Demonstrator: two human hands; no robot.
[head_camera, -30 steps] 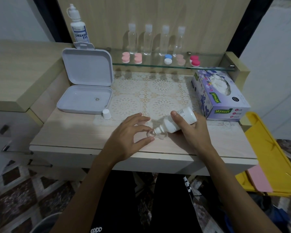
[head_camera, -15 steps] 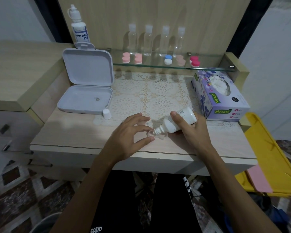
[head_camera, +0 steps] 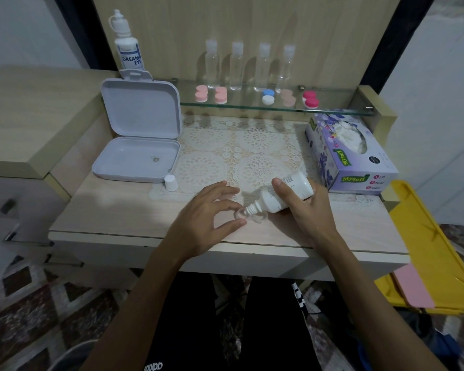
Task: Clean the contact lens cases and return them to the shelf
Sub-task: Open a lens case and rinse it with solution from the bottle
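Observation:
A clear, uncapped contact lens case (head_camera: 252, 216) lies on the table near the front edge. My left hand (head_camera: 206, 218) steadies it with thumb and fingertips at its left end. My right hand (head_camera: 303, 210) holds a white solution bottle (head_camera: 284, 194) tilted, its nozzle pointing down into the case. The bottle's white cap (head_camera: 171, 182) stands by the open box. On the glass shelf (head_camera: 340, 111) sit several capped cases: two pink pairs (head_camera: 211, 94), a blue-and-white one (head_camera: 268, 96), a beige one (head_camera: 288, 97) and a magenta one (head_camera: 310, 99).
An open white plastic box (head_camera: 137, 156) stands at the table's left with a small thing inside. A tissue box (head_camera: 351, 156) sits at the right. Several clear bottles (head_camera: 249, 66) line the shelf back, with a Dream Eye bottle (head_camera: 127, 46) at the left. A yellow tray (head_camera: 434, 253) juts out at the lower right.

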